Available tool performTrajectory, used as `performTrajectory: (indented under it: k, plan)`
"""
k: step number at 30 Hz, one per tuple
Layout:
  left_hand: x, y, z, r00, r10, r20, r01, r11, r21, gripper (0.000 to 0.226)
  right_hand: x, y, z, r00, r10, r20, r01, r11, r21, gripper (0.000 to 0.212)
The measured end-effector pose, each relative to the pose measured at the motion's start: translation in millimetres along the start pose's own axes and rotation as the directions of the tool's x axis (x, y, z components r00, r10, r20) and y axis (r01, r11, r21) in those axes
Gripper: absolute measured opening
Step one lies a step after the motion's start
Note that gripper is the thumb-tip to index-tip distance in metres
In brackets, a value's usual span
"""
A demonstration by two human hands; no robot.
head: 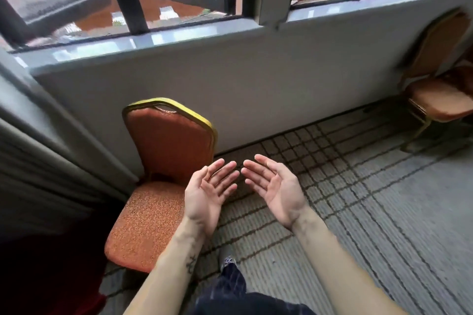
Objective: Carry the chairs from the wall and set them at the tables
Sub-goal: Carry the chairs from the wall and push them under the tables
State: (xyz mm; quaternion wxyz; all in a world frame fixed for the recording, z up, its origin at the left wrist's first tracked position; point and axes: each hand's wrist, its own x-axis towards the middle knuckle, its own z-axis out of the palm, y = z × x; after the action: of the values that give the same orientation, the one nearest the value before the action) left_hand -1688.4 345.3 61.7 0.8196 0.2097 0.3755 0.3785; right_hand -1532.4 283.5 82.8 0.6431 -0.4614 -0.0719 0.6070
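Against the grey wall stood an orange banquet chair, seemingly stored there; a second chair sat well apart, rightward. The left hand and right hand hovered palms-up beside the nearer one, fingers straight, holding nothing, probably readying to lift.

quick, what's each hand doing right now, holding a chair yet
Left hand: open, palm up, holding nothing, in front of the orange chair.
Right hand: open, palm up, holding nothing.

Left hand and right hand palms-up side by side, fingers relaxed, empty.
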Motion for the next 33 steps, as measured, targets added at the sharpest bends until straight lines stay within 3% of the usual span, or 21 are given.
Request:
performTrajectory:
  k: [8, 14, 18, 23, 26, 29, 33]
  plan:
    - [120.2, 74.3, 32.7, 0.998, 0.065, -0.011, -0.065, 0.998, 0.024, 0.048, 124.5, -57.8, 53.4, 0.999, 0.028, 0.047, -0.025, 0.998, -0.065, 0.038]
    - [188.8, 98.4, 28.3, 0.966, 0.133, -0.220, -0.143, 0.989, -0.028, 0.044, 228.2, -81.9, 80.7, 0.987, 0.100, 0.130, -0.061, 0.959, -0.276, 0.035]
    - [242.2, 111.2, 28.1, 0.914, 0.176, -0.365, -0.229, 0.968, -0.106, 0.044, 308.4, -91.8, 101.9, 0.939, 0.202, 0.279, -0.070, 0.905, -0.419, 0.040]
    - [282.7, 139.1, 33.1, 0.805, 0.273, -0.527, -0.413, 0.895, -0.167, 0.046, 385.3, -103.4, 138.6, 0.802, 0.425, 0.420, -0.165, 0.833, -0.528, 0.035]
    - [302.2, 152.6, 39.5, 0.677, 0.330, -0.658, -0.525, 0.843, -0.118, 0.047, 428.0, -112.1, 167.3, 0.677, 0.545, 0.495, -0.156, 0.763, -0.627, 0.035]
    - [305.8, 158.0, 51.8, 0.544, 0.354, -0.761, -0.601, 0.797, -0.059, 0.045, 447.8, -117.0, 192.3, 0.564, 0.626, 0.539, 0.023, 0.641, -0.767, 0.031]
    - [308.8, 167.5, 52.5, 0.422, 0.430, -0.798, -0.609, 0.787, 0.102, 0.040, 463.3, -111.1, 220.8, 0.425, 0.672, 0.607, 0.330, 0.509, -0.795, 0.028]
